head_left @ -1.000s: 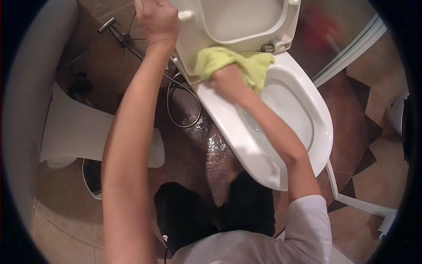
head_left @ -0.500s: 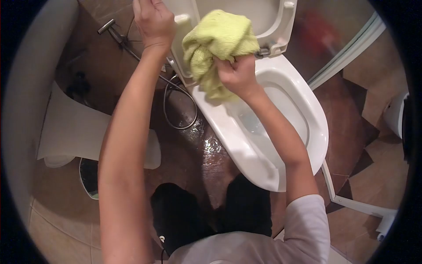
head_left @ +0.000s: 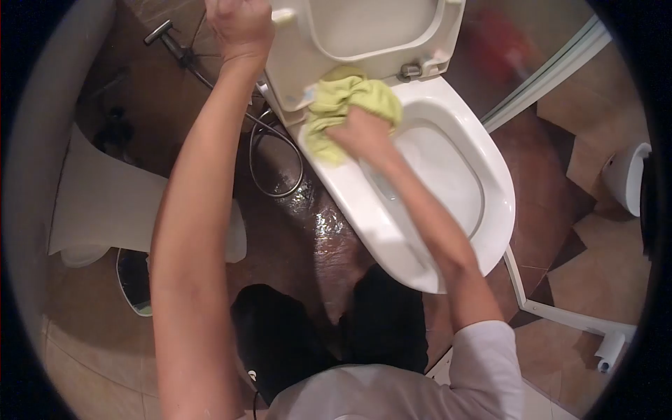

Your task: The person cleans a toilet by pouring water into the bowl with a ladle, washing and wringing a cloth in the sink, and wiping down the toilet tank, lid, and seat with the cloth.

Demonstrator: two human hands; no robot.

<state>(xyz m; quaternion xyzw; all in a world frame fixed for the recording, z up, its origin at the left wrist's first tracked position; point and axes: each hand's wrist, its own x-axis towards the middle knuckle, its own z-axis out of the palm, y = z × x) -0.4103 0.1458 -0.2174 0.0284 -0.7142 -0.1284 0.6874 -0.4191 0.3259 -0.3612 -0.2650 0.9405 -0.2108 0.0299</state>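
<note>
At the top, my left hand is closed at the left edge of the raised toilet seat; the frame cuts off its fingertips. My right hand grips a bunched yellow-green cloth and presses it on the back of the toilet bowl's rim, just below the seat hinges. Part of the cloth hangs over the rim's left side. The white toilet bowl lies open to the right of my right forearm. A metal hinge shows right of the cloth.
A bidet sprayer with a looped metal hose hangs left of the toilet. The brown floor looks wet. A white stool-like object stands left, a glass door edge and a white bin-like container right.
My right hand has lowered the cloth from in front of the raised seat onto the rear rim. My left hand stays at the seat's edge. The whole view has shifted slightly.
</note>
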